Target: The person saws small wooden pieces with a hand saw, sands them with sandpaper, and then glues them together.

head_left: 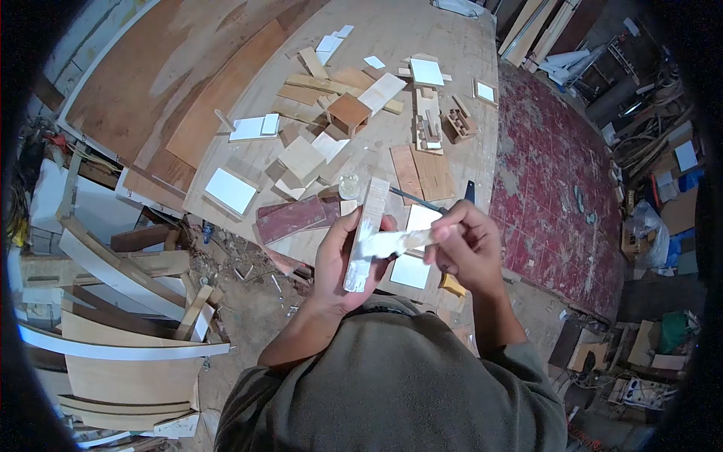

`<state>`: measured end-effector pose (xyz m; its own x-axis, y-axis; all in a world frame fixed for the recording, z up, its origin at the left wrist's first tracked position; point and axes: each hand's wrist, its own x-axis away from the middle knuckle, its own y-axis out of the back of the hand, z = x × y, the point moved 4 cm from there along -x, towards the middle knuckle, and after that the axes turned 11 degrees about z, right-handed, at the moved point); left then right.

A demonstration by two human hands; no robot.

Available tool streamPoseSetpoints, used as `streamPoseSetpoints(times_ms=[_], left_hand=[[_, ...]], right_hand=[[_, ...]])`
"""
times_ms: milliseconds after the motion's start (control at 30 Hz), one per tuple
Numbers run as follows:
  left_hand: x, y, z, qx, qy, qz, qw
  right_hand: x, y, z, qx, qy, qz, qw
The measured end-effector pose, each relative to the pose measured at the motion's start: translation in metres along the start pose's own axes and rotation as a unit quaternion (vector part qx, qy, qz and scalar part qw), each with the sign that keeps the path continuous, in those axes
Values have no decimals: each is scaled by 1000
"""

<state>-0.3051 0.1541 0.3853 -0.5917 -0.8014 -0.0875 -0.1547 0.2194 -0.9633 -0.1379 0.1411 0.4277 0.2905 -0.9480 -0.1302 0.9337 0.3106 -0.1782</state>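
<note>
My left hand [332, 260] is wrapped round a narrow strip of wood [374, 203], which points away from me at a slight tilt. White, paste-like smears cover the strip's lower half. Between the thumb and fingers of my right hand [473, 247] is a flat white-coated spreader [399, 242], its wide end lying across the strip's face. Just beyond the strip a small clear glass jar [349, 186] stands on the table. Reddish-brown sanding blocks or boards [292, 218] lie to the left of my left hand.
The wooden worktable [282, 34] carries many wood offcuts and white-faced panels [231, 190]. An orange-brown wooden box [349, 114] stands mid-table. Curved boards [120, 271] crowd the floor at left. Red worn flooring [550, 188] and piled materials lie to the right.
</note>
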Motion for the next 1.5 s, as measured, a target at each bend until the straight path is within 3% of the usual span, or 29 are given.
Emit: streamPoseSetpoints(times_ms=[33, 100, 167, 233, 267, 300, 367, 400, 433, 467, 500, 567, 633, 700, 767, 833, 900, 967, 1033, 1100, 1167, 1200, 1233, 1267, 1300, 1367, 1400, 1433, 1500], left_hand=[[0, 0, 1, 0, 1, 0, 1000], [0, -4, 2, 37, -27, -24, 999], [-1, -8, 3, 31, -22, -53, 998], [0, -7, 3, 17, -14, -115, 993], [-2, 2, 2, 8, 9, 13, 1000], [-4, -2, 3, 8, 10, 13, 1000], [-6, -9, 3, 24, -32, -73, 997], [-10, -6, 3, 50, -30, -7, 998], [-8, -2, 3, 50, -32, -8, 998], [-6, 1, 4, 28, -16, -22, 999], [-5, 2, 5, 6, 2, -36, 999], [-8, 4, 5, 0, -4, -12, 1000], [-13, 8, 7, 75, -12, 47, 996], [-10, 4, 8, 63, 2, -6, 998], [-9, -7, 5, 8, -9, -98, 995], [-10, 11, 8, 41, -2, -94, 995], [-17, 7, 6, 37, 8, 91, 995], [-16, 0, 8, 63, 9, 47, 997], [-13, -5, 7, 20, 10, -121, 992], [-15, 10, 8, 37, 12, -80, 996], [-19, 13, 10, 66, 25, 51, 996], [-20, 5, 11, 64, 26, 50, 996], [-20, -3, 10, 21, 17, -14, 1000], [-20, -6, 10, -21, 8, -77, 997], [-21, -3, 10, -22, 10, -77, 997], [-23, 4, 12, 56, 30, 21, 998], [-29, 4, 10, 62, 40, 115, 991], [-27, 7, 11, 61, 39, 115, 991], [-21, 14, 12, 10, 23, -8, 1000]], right_hand=[[1, -5, 0, -2, -7, 45, 999], [-4, 0, 2, 27, 0, 24, 999], [-8, 10, 4, -27, -13, -40, 999], [-3, 8, 1, -48, 0, 4, 999], [-2, 2, -2, -7, 5, 29, 1000], [-2, -2, -2, 34, 10, 53, 998], [-7, 3, 2, 15, -4, 23, 1000], [-8, 6, 3, 5, 1, -3, 1000], [-8, 10, 4, -7, 5, -30, 1000], [-6, 9, 5, -18, -12, 47, 999], [-6, 7, 3, -19, -13, 47, 999], [-8, 0, -3, 28, -12, 35, 999], [-10, 10, -1, 41, -25, -6, 999], [-9, 11, 2, -7, -27, 77, 997], [-10, 6, -3, -2, -33, 86, 996], [-16, 21, -9, 37, 7, -26, 999], [-17, 29, -7, -16, 9, -60, 998], [-11, 25, -5, -29, -16, 45, 998], [-11, 19, -8, -8, -14, 69, 997], [-12, 30, -13, 25, 2, -19, 1000], [-11, 35, -7, 14, -3, -54, 998], [-9, 33, -6, 6, 11, 8, 1000], [-5, 28, -4, -2, 25, 70, 997], [-3, 20, -4, 12, 12, 56, 998], [-4, 23, -6, 12, 12, 54, 998], [-8, 36, -8, -10, 32, -38, 999], [-5, 45, -6, -34, -7, -37, 999], [-4, 44, -4, -36, -7, -36, 999], [-1, 34, -4, -5, -18, 63, 998]])
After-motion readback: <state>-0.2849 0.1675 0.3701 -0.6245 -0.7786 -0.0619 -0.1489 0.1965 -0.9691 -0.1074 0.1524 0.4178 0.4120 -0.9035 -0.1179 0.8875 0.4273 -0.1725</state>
